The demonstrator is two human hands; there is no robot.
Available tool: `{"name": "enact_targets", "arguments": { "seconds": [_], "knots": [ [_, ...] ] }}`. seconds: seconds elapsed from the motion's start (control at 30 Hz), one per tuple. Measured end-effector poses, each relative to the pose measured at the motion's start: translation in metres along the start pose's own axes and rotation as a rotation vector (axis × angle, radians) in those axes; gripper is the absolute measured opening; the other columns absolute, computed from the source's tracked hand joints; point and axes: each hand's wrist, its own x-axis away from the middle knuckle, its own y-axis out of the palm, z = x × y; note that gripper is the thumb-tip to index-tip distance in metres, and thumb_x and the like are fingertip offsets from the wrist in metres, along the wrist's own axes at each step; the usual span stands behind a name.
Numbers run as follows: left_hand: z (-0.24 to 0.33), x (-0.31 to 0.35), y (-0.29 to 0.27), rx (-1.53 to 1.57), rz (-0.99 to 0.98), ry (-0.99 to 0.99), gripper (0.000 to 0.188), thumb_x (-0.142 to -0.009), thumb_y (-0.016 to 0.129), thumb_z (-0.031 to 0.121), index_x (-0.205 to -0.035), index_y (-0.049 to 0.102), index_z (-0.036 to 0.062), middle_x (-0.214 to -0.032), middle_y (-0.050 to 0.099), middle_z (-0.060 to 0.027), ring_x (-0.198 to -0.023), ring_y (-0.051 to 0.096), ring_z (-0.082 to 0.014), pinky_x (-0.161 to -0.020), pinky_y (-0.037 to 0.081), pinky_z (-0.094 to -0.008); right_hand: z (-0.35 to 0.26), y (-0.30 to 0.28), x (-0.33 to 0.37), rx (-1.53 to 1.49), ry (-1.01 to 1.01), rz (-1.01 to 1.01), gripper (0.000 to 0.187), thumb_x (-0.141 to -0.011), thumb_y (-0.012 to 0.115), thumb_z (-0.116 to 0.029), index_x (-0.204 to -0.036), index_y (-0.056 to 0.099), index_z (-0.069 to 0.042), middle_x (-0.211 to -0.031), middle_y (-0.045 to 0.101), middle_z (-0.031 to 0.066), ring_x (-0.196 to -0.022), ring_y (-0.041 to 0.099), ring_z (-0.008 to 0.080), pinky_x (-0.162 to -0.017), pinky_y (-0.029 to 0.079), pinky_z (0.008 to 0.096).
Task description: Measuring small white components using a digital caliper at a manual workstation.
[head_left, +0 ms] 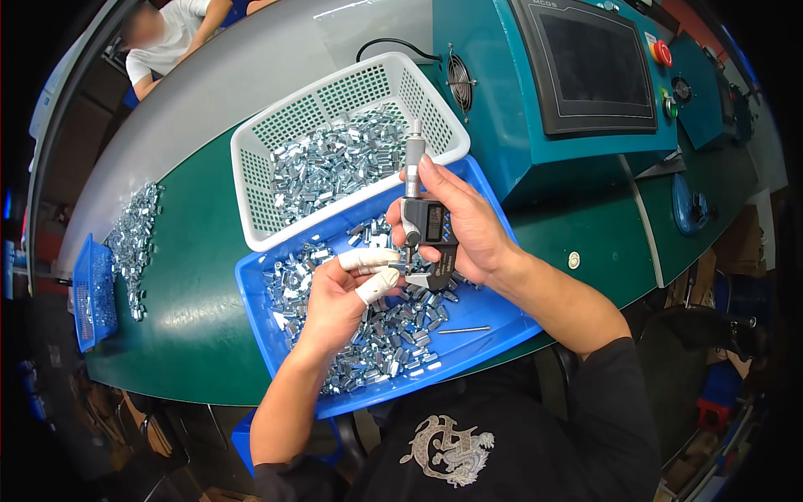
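My right hand (470, 222) is closed around a digital micrometer (425, 224), its thimble pointing away from me and its small display facing up. White finger covers sit on the thumb and a finger of my left hand (339, 293). Those fingertips pinch a small shiny metal part (398, 264) at the micrometer's jaws; the fingers partly hide it. Both hands are above a blue tray (493, 330) holding many loose silvery metal parts (376, 339). A thin metal rod (464, 330) lies in the tray's right side.
Behind the tray, a white perforated basket (251, 188) holds more metal parts. A pile of parts (134, 243) and a small blue basket (88, 289) are at the left. A teal machine with a screen (594, 71) stands back right. Another person (171, 38) sits across the table.
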Motion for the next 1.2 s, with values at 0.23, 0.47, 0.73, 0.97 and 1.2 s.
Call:
{"name": "enact_targets", "arguments": {
  "seconds": [0.23,0.47,0.73,0.97,1.2],
  "knots": [
    [-0.003,-0.001,-0.001,-0.131,0.032,0.041,0.019,-0.082,0.067,0.006,-0.101,0.067,0.0027,-0.093,0.067,-0.0033,-0.077,0.06,-0.009,-0.067,0.051,-0.0239,0.001,-0.001,0.001,0.02,0.011,-0.036,0.039,-0.098,0.039,-0.044,-0.11,0.048,-0.008,-0.084,0.062,0.0089,-0.067,0.064,0.0125,-0.039,0.041,0.019],
    [0.005,-0.011,-0.016,-0.011,0.319,0.192,0.03,-0.083,0.066,0.007,-0.112,0.061,0.0024,-0.098,0.066,-0.0059,-0.082,0.061,-0.0111,-0.069,0.052,-0.0256,-0.001,-0.002,0.002,0.047,0.014,-0.018,0.043,-0.098,0.038,-0.045,-0.114,0.048,-0.007,-0.084,0.061,0.0089,-0.069,0.063,0.0134,-0.039,0.04,0.0187],
    [0.002,-0.002,-0.014,-0.758,0.199,0.267,0.029,-0.079,0.073,0.018,-0.102,0.065,0.0022,-0.085,0.068,-0.0071,-0.075,0.064,-0.0158,-0.063,0.05,-0.0311,0.0,-0.001,0.0,0.039,0.028,0.0,0.041,-0.099,0.037,-0.043,-0.115,0.047,-0.006,-0.083,0.061,0.0101,-0.068,0.063,0.0154,-0.038,0.04,0.02],
    [-0.015,0.002,-0.008,-1.402,-0.112,0.285,0.022,-0.072,0.073,0.021,-0.089,0.067,0.0071,-0.076,0.063,-0.0103,-0.08,0.059,-0.0289,-0.076,0.041,-0.0422,0.0,-0.001,0.002,0.05,0.027,0.009,0.039,-0.099,0.037,-0.042,-0.114,0.047,-0.007,-0.083,0.062,0.0094,-0.068,0.063,0.015,-0.038,0.041,0.0202],
    [-0.013,0.002,-0.009,-1.272,-0.16,0.228,0.018,-0.071,0.07,0.013,-0.088,0.067,0.0059,-0.074,0.063,-0.0098,-0.078,0.059,-0.029,-0.074,0.041,-0.0404,0.001,-0.001,0.001,0.052,0.031,-0.001,0.039,-0.099,0.037,-0.042,-0.114,0.047,-0.007,-0.084,0.062,0.009,-0.068,0.063,0.0145,-0.038,0.041,0.0201]
  ]
}}
